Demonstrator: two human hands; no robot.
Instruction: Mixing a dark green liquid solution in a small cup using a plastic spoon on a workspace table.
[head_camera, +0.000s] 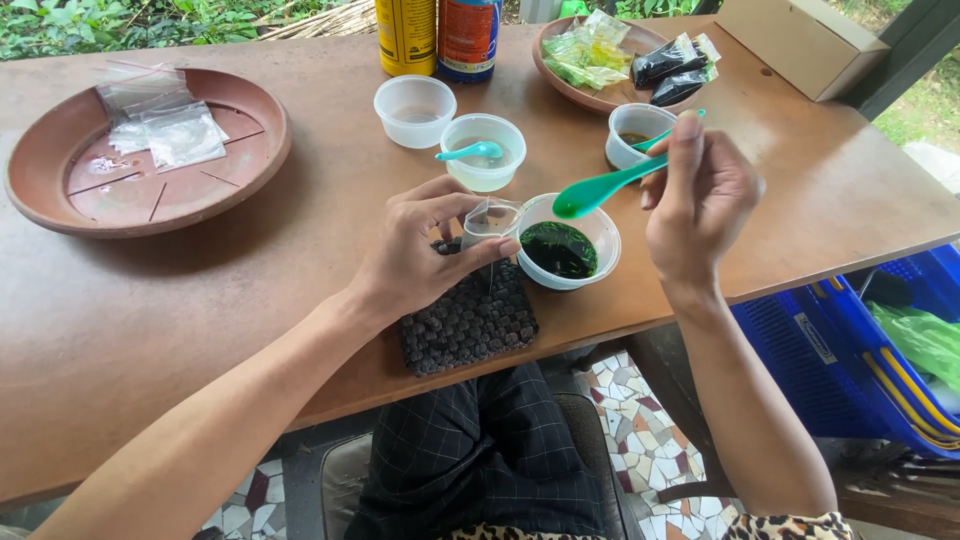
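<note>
- The left hand (425, 250) reaches in from lower left, forearm slanting up across the desk (200, 290), wrist bent; its grip is closed, thumb and fingers pinching a small clear bag (490, 218) held mouth up, just beside the bowl's left rim and above a dark woven mat (468, 322).
- The right hand (700, 195) rises from lower right, back toward the camera, fingers curled; its grip is shut on the handle of a green spoon (605, 186).
- The spoon's long axis runs nearly level, tilted slightly; its scoop points left and hangs just over the bowl (598, 232) of dark green stuff, near the front desk edge.
- Four white bowls in all: this one, one with clear liquid and a teal spoon (470, 152), one empty (414, 110), one behind the right hand with a green spoon in it (636, 128).
- Two brown dishes: a large one (240, 165) at left holding clear bags, a smaller one (560, 85) at the back with filled packets.
- Two bottles (437, 38) at the back edge, a cardboard box (800, 45) at top right, a blue basket (830, 350) beside the desk.
</note>
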